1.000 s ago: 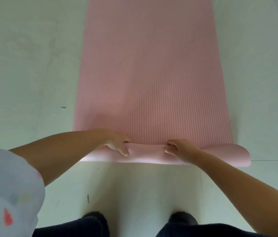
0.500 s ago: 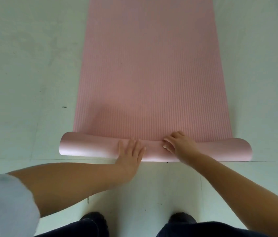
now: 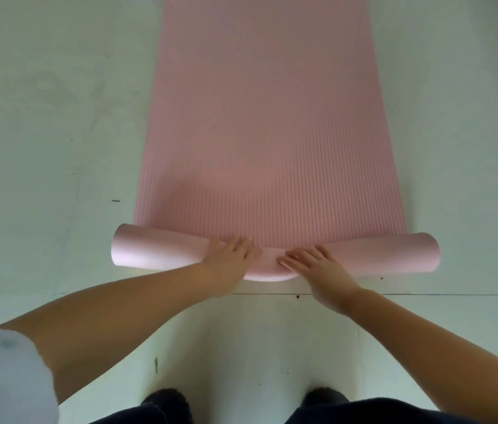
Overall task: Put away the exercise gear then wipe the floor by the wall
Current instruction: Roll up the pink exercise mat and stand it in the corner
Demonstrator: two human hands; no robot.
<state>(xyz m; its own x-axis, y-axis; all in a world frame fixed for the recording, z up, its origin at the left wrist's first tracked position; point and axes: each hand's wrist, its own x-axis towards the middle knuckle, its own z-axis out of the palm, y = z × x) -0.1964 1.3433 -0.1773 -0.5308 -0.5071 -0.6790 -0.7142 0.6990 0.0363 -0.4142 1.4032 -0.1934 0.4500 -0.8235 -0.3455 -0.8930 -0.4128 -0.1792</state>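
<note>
Mat (image 3: 266,142) | pink foam, flat up frame centre, near end curled into loose roll at lower centre | left hand (image 3: 231,258), right hand (image 3: 312,264): fingers straight, pressing roll's middle | likely light, soft, springy, may unroll; hold nearer both ends

1 pink mat (image 3: 266,133) is counted on the floor, with 1 rolled end (image 3: 162,250) seen at its near edge. 2 hands are counted on that roll: 1 left hand (image 3: 231,255) and 1 right hand (image 3: 315,264). 2 dark shoes are spotted below, (image 3: 165,399) and (image 3: 324,394). 1 pale sleeve (image 3: 6,377) is noted.
</note>
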